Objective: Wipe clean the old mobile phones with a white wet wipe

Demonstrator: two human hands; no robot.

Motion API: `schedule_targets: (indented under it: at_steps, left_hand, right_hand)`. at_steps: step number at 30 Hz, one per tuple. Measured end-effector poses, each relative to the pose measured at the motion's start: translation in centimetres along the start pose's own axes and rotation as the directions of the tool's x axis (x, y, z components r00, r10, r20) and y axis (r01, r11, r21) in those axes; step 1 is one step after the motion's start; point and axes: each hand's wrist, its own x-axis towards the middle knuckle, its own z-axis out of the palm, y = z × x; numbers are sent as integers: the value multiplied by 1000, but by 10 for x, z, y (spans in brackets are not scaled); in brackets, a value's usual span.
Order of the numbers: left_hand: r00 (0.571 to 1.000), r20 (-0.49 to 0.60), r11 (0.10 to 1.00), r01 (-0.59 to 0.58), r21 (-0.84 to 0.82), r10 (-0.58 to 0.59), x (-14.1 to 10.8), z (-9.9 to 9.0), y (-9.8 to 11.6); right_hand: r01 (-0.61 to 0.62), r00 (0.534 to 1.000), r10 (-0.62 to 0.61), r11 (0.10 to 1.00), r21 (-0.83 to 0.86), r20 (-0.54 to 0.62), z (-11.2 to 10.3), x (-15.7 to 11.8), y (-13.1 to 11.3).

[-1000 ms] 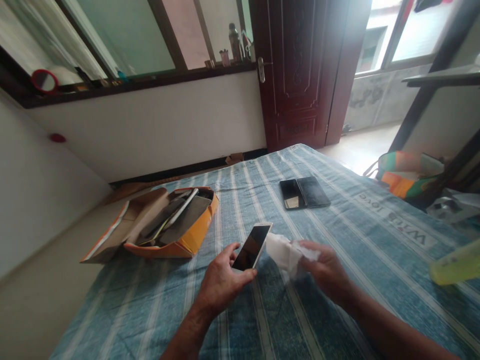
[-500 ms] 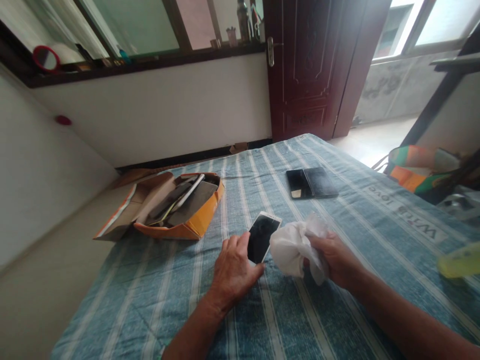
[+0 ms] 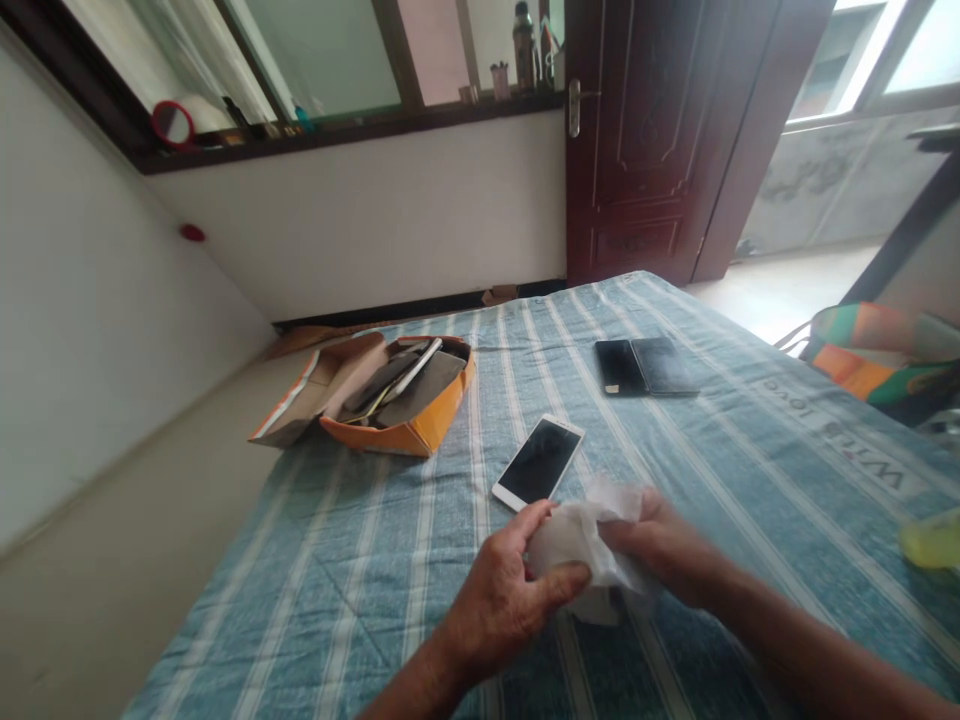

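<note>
A crumpled white tissue (image 3: 574,540) is held between both hands, low in the middle of the view. My left hand (image 3: 517,580) grips its left side with thumb and fingers. My right hand (image 3: 664,540), slightly blurred, pinches its right side. Just beyond my left fingertips, a white phone with a dark screen (image 3: 541,462) lies flat on the striped blue cloth (image 3: 450,520). Farther back, two dark phones lie side by side, one (image 3: 619,368) at the left and one (image 3: 664,366) at the right.
An open orange box (image 3: 439,410) holding several devices sits at the left on the bed. A yellow object (image 3: 930,540) is at the right edge, and a colorful bag (image 3: 877,350) lies behind it. Beyond the bed stands a dark red door (image 3: 645,150).
My left hand has left the white phone and taken hold of the tissue, which has moved lower. The view has turned left, shifting the scene rightward.
</note>
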Motion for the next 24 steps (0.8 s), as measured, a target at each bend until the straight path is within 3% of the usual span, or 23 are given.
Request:
schedule_targets:
  at_steps: [2,5,8,9,11,14,16,17,19,24]
  left_hand:
    - [1000,8,997,-18,-71,19,-5,10,-2]
    - [997,-76,993,-37,-111,29,-4,19,-9]
    - [987,-158,990,-18,-142,-5,1,21,-14]
    - [983,-180,987,-1,-158,-27,2,21,-15]
    - [976,-204,975,35,-218,-80,5,21,-16]
    - [965,-201,917,82,-391,-171,7,22,-15]
    - [952,-187,841,109,-530,-241,7,22,-15]
    - [944,-184,798,117,-590,-275,7,22,-15]
    - [929,-174,725,127,-677,-326,7,21,-16]
    - [947,-110,648,119,-752,-302,2,19,-13]
  right_hand:
    - [10,999,-8,999,-37,42,4,0,7]
    - [79,995,-70,989,-127,78,8,1,14]
    - [292,956,-279,887,-357,90,8,2,20]
    - [380,918,-385,794,-475,92,7,3,22]
    - [496,793,-594,498,-711,137,5,2,26]
    - [480,590,-747,19,-877,307,2,1,29]
    - [442,525,-742,-180,-879,416,4,-1,28]
    - [435,518,-727,-231,-870,452,6,-2,28]
    - [463,529,-700,-237,-854,481,10,-5,27]
    - [565,641,-617,-23,-825,457,20,-15,24]
